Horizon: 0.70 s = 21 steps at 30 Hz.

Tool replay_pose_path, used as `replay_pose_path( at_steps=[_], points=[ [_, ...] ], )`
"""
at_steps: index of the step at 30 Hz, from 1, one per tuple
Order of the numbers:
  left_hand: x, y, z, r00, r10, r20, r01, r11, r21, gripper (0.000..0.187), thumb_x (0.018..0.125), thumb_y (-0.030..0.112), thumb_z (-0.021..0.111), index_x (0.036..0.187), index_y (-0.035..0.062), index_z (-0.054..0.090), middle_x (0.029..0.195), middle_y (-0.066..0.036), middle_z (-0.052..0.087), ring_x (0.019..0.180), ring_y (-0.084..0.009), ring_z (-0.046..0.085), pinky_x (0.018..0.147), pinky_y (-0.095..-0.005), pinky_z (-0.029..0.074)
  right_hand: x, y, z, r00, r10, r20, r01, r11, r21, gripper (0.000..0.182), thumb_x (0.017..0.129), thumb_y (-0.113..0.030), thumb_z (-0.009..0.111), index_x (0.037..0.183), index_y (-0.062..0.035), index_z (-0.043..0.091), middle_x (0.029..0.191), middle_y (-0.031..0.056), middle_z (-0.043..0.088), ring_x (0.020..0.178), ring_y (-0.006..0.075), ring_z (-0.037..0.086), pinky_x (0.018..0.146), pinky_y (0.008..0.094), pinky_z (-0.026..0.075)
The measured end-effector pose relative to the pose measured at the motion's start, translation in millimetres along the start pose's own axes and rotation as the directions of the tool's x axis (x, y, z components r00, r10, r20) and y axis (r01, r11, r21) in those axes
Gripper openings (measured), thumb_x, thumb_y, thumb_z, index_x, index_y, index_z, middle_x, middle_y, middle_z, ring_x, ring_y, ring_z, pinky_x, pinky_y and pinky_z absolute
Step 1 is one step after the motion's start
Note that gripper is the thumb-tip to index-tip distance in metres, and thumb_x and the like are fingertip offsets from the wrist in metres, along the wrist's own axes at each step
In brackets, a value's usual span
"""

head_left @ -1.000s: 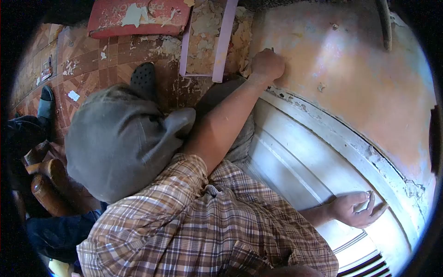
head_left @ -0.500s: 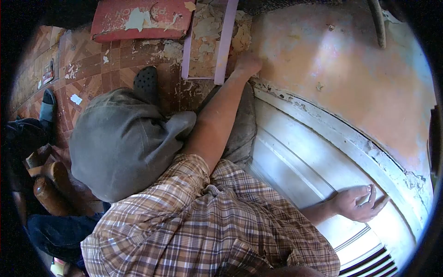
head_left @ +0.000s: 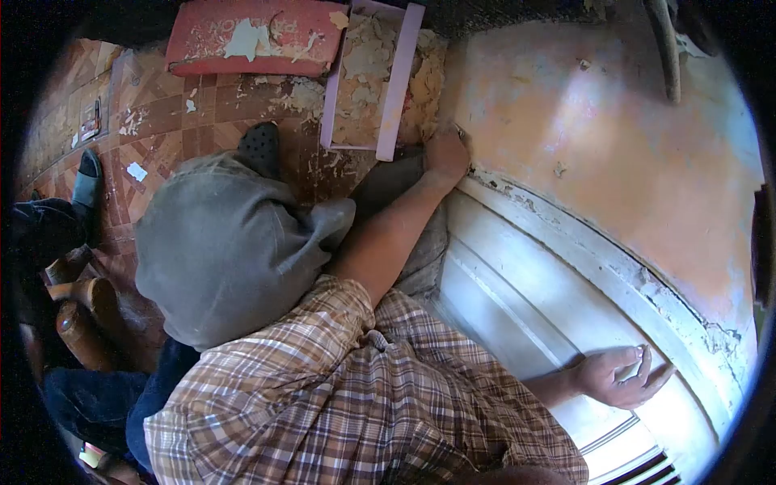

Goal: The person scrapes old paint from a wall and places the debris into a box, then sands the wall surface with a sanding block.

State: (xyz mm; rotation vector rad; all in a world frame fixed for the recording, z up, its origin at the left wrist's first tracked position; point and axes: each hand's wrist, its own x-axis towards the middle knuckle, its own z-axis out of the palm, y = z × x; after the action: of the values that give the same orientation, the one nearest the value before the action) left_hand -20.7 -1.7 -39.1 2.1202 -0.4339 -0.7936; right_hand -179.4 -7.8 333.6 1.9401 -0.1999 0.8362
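My left hand (head_left: 447,153) is closed at the edge of the bare tan wall (head_left: 598,153), just above the end of the white ledge (head_left: 558,218). A small dark edge shows at its fingers, but I cannot make out what it holds. Close beside it is a shallow box with lilac sides (head_left: 398,85), filled with peeled paint flakes (head_left: 364,69). Lower right, my right hand (head_left: 622,378) is in front of the white panel (head_left: 517,283) below the ledge, its fingers loosely curled and apart, holding nothing.
A red box lid (head_left: 255,36) with scraps on it lies beside the lilac box. My bent grey-trousered knee (head_left: 226,250) covers part of the patterned floor (head_left: 153,89). Another person's slippered foot (head_left: 86,182) and wooden furniture legs (head_left: 81,331) are at left. A pipe (head_left: 664,52) hangs top right.
My left hand has come down and slightly right along the wall edge, its arm bending more. My right hand sits slightly lower in view. The whole view has shifted a little.
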Motion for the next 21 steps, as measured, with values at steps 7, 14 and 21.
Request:
replay_pose_path(
  at_steps=[7,14,21],
  points=[
    [55.5,-47.1,35.2,0.988,0.066,0.138,-0.089,0.982,0.167,0.044,0.093,0.029,0.052,0.124,-0.0024,0.056,0.105,-0.022,0.068,0.105,-0.0357,0.064,0.085,-0.0466,0.053,3.8,-5.8,-4.2,0.999,0.009,0.041,-0.005,0.995,-0.098,0.017,0.088,-0.017,0.058,0.082,-0.0045,0.068,0.123,0.0206,0.064,0.107,0.0317,0.063,0.088,0.0471,0.046],
    [-13.0,38.0,-17.4,0.924,-0.086,-0.372,0.026,0.986,-0.165,0.035,0.088,0.021,0.058,0.120,0.0070,0.064,0.096,-0.016,0.071,0.095,-0.0368,0.067,0.081,-0.0484,0.054,4.1,-7.3,-5.6,0.998,0.024,0.066,-0.020,0.998,-0.058,0.013,0.088,-0.012,0.057,0.083,-0.0023,0.064,0.122,0.0256,0.062,0.108,0.0340,0.063,0.088,0.0480,0.047],
    [25.7,-2.7,9.9,0.964,-0.147,-0.221,0.150,0.989,0.000,0.035,0.087,0.023,0.062,0.118,0.0081,0.064,0.100,-0.020,0.069,0.095,-0.0376,0.067,0.081,-0.0476,0.055,7.0,-11.0,-4.0,0.998,0.031,0.058,-0.028,0.999,-0.043,0.014,0.088,-0.013,0.057,0.083,-0.0029,0.065,0.124,0.0272,0.061,0.111,0.0382,0.060,0.092,0.0508,0.046]
  ],
)
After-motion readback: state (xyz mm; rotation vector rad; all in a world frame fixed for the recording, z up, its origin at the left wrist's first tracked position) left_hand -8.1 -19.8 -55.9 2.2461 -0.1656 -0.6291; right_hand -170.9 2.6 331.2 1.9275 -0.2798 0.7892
